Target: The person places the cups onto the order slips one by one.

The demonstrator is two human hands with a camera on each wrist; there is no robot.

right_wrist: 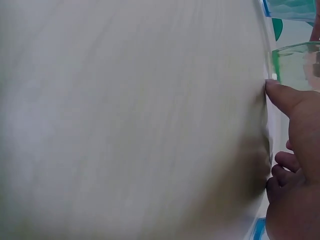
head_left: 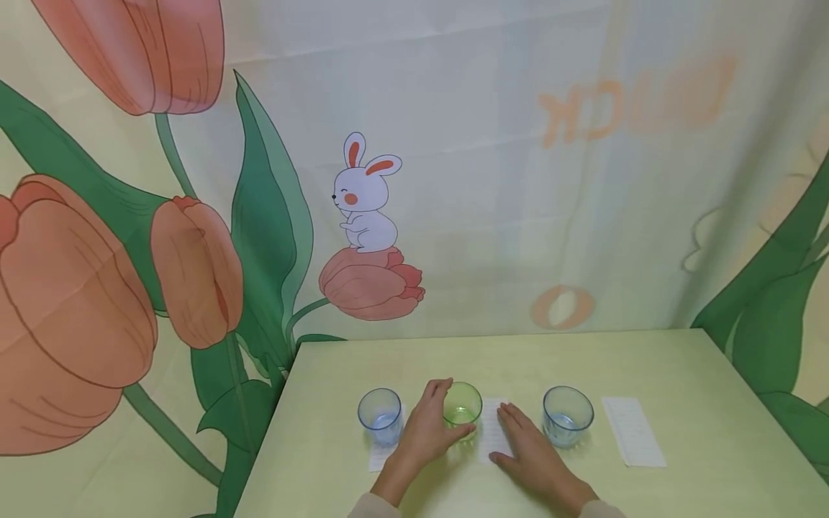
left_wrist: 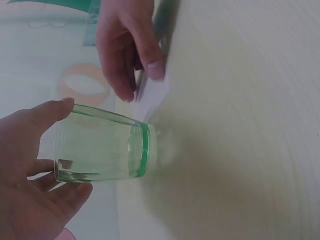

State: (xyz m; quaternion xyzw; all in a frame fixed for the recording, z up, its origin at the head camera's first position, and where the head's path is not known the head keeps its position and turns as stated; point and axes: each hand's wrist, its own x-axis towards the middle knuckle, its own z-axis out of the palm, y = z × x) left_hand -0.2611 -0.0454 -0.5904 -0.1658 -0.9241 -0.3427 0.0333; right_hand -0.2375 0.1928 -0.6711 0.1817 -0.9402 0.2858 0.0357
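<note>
My left hand [head_left: 424,428] holds a clear green glass [head_left: 463,414] near its rim, thumb on one side and fingers on the other. In the left wrist view, the green glass [left_wrist: 100,145] stands upright on or just above the table; its exact contact is hard to tell. Just right of it lies a white paper slip [head_left: 488,442]. My right hand [head_left: 534,457] rests on that slip with its fingers extended. In the right wrist view, the right thumb [right_wrist: 285,95] touches down close to the green glass's base.
A blue glass [head_left: 380,414] stands left of my left hand, at a paper slip [head_left: 379,459]. Another blue glass [head_left: 568,421] stands right of my right hand. Farther right, a white paper slip [head_left: 633,432] lies on the pale table [head_left: 712,460]. A printed curtain [head_left: 479,216] hangs behind.
</note>
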